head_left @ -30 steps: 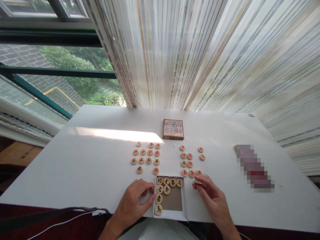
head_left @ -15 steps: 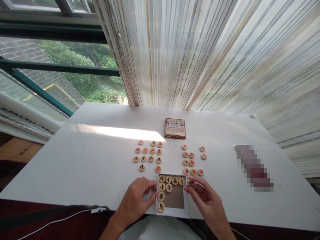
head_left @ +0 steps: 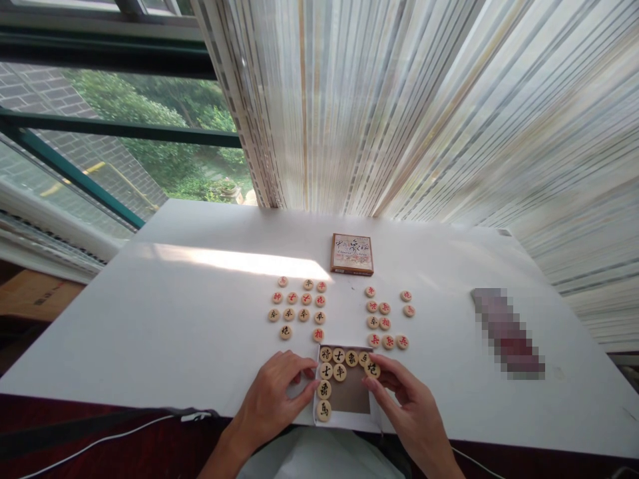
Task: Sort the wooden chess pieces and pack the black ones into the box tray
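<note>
A shallow white box tray (head_left: 344,420) lies at the table's front edge. Black-lettered Chinese chess pieces line its far row and left side, with another piece (head_left: 339,372) just inside the corner; its brown bottom shows elsewhere. My left hand (head_left: 279,389) is curled at the tray's left wall, thumb and fingertips holding that side. Between the thumb and fingers of my right hand (head_left: 407,392) is a black-lettered Chinese chess piece (head_left: 372,368), held over the tray's right wall near the far right corner. It partly covers the horse piece (head_left: 364,358) behind it.
Red and black Chinese chess pieces stand in a left group (head_left: 303,315) and a right group (head_left: 384,324) beyond the tray. Farther back lies the printed box lid (head_left: 352,254). A blurred-out object (head_left: 509,332) rests on the right. Striped curtains (head_left: 349,106) hang behind the table.
My right hand has moved left, bringing the chess piece from outside the tray to over its right wall. My left hand stays at the tray's left side.
</note>
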The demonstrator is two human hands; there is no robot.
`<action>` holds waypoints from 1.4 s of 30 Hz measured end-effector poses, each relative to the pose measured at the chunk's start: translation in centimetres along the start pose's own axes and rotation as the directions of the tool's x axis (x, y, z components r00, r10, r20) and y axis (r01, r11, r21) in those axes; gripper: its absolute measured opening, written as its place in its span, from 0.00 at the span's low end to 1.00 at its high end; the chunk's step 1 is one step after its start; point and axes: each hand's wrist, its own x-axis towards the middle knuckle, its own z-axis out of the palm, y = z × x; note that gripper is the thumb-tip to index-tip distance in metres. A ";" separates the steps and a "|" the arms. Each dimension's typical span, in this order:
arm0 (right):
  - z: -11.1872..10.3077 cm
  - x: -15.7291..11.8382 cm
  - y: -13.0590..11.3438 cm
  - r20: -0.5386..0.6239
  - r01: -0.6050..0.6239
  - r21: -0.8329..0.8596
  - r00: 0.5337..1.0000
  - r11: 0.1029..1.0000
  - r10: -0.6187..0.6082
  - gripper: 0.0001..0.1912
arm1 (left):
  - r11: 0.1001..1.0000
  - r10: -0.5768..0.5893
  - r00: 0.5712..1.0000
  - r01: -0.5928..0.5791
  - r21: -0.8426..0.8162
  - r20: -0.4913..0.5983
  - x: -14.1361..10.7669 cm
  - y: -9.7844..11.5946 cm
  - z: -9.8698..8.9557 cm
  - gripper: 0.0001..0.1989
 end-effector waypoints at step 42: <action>2.0 -1.1 -1.6 0.073 -0.113 0.165 0.992 0.980 0.103 0.14 | 0.969 0.213 0.976 -0.216 -0.121 -0.036 2.5 4.7 1.8 0.11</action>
